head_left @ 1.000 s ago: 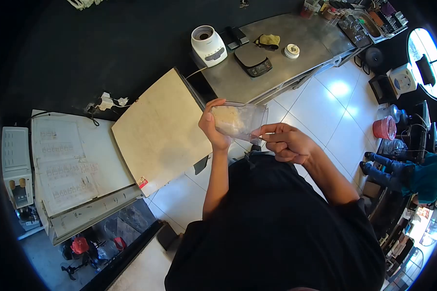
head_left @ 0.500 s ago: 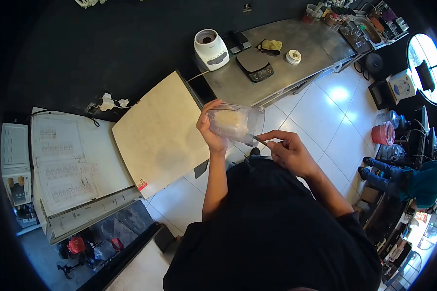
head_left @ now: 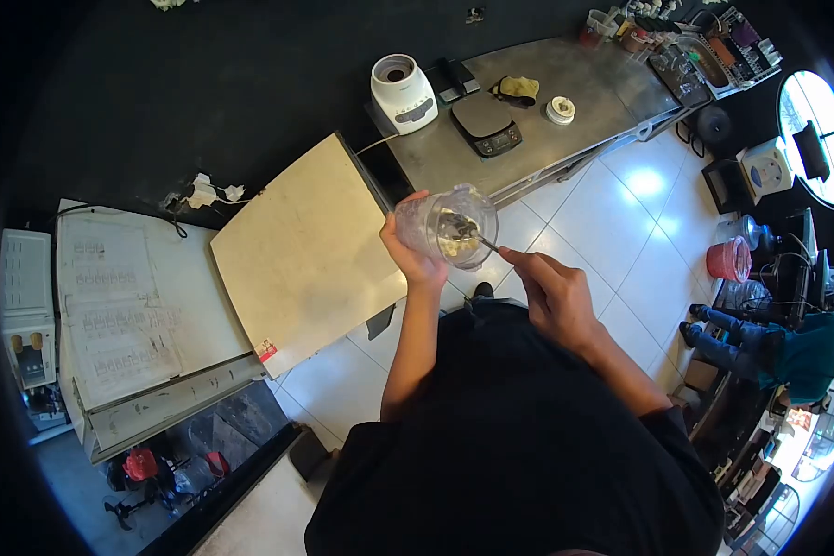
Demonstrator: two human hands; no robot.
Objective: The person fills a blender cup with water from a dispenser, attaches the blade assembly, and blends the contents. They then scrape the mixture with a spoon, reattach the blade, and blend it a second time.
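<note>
My left hand [head_left: 419, 259] is wrapped round a clear blender jar [head_left: 417, 225], which is tilted so that its open mouth faces me. Pale, crumbly stuff [head_left: 458, 246] clings inside it. Between the fingers of my right hand [head_left: 556, 292] is the thin handle of a metal utensil [head_left: 487, 244]. Its far end reaches into the jar; it looks like a spoon, though the pale stuff partly hides its tip. Beyond the jar, on the steel counter, stands the white blender base [head_left: 403, 94] with no jar on it.
On the steel counter [head_left: 584, 102] are a kitchen scale [head_left: 486, 127], a yellow-and-black cloth [head_left: 519, 88] and a round white lid-like piece [head_left: 561, 110]. A cream-topped table [head_left: 306, 241] is at my left. Another person [head_left: 797, 357] stands far right, near a red bucket [head_left: 729, 259].
The jar has turned so its mouth now faces me more. My right hand has shifted slightly, and the utensil now shows inside the mouth.
</note>
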